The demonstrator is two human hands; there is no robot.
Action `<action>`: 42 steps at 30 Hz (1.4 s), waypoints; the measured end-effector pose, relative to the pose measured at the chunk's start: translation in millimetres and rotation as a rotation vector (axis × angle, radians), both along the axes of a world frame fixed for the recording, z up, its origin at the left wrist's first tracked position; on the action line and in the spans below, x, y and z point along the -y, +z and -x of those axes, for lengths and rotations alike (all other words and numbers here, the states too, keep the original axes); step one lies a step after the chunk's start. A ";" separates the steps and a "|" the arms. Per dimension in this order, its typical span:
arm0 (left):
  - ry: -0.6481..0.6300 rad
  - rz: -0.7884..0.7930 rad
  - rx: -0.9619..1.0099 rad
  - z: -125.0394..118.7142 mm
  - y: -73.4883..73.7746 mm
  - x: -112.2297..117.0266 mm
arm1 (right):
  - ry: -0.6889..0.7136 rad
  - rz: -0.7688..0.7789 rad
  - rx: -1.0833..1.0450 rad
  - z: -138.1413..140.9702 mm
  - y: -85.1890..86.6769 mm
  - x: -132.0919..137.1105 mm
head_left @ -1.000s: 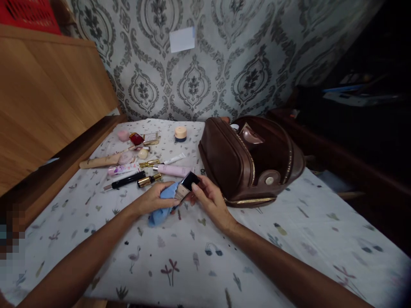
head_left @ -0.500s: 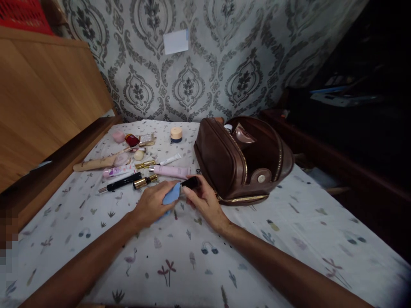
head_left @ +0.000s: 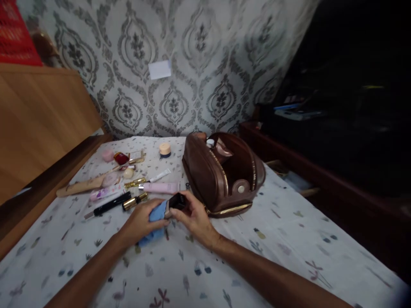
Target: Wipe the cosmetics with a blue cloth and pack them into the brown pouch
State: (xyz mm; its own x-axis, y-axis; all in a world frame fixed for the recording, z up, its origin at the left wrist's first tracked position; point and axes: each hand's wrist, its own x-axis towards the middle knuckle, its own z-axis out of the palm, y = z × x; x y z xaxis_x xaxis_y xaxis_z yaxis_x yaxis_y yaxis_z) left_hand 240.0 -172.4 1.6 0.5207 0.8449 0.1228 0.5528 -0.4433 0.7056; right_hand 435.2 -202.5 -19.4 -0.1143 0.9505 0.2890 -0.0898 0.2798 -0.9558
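My left hand [head_left: 141, 223] grips a light blue cloth [head_left: 157, 213], part of which hangs below the fingers. The cloth is pressed against a small, dark, block-like cosmetic container [head_left: 176, 202] with a pale edge; its exact kind is unclear. Thumb and fingers of my right hand [head_left: 198, 222] are closed around that container, just in front of an open brown toiletry bag [head_left: 205, 175]. Beyond my left hand lie a gold and black lipstick [head_left: 135, 201], a black tube with a silver end [head_left: 111, 204] and a pink tube [head_left: 162, 187].
Further back are a peach-lidded jar [head_left: 165, 149], a dark red item [head_left: 121, 158], a pink round item [head_left: 107, 155] and a long beige item [head_left: 80, 187]. A wooden cabinet [head_left: 41, 124] borders the left. The patterned cloth [head_left: 257, 265] covers the surface up to the wallpapered wall [head_left: 205, 77].
The view has shifted, so the scene sits lower and further left. Within my hands, the container has turned and its pale edge now shows beside the cloth.
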 end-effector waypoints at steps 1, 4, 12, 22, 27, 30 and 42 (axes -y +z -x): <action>0.011 -0.022 -0.014 -0.7 -0.4 0.8 | -0.008 -0.012 0.015 -0.4 1.0 0.3; 0.066 -0.123 -0.008 -2.2 -2.8 2.9 | -0.051 -0.066 0.103 -2.9 7.4 3.1; 0.064 -0.420 0.094 -5.9 4.2 4.0 | -0.088 -0.254 0.325 -21.3 46.3 24.0; -0.024 -0.332 0.179 -59.6 88.7 -13.1 | -0.097 -0.258 0.099 -94.8 154.6 34.3; -0.267 -0.742 -0.104 -97.1 105.3 -40.7 | -0.423 -0.406 0.134 -146.5 184.6 9.2; -0.396 -0.911 -0.303 -108.7 104.2 -49.8 | -0.483 -0.466 0.195 -167.2 182.0 -25.3; -0.360 -1.021 -0.311 -100.5 88.1 -52.4 | -0.399 -0.335 0.737 -164.0 168.3 -137.3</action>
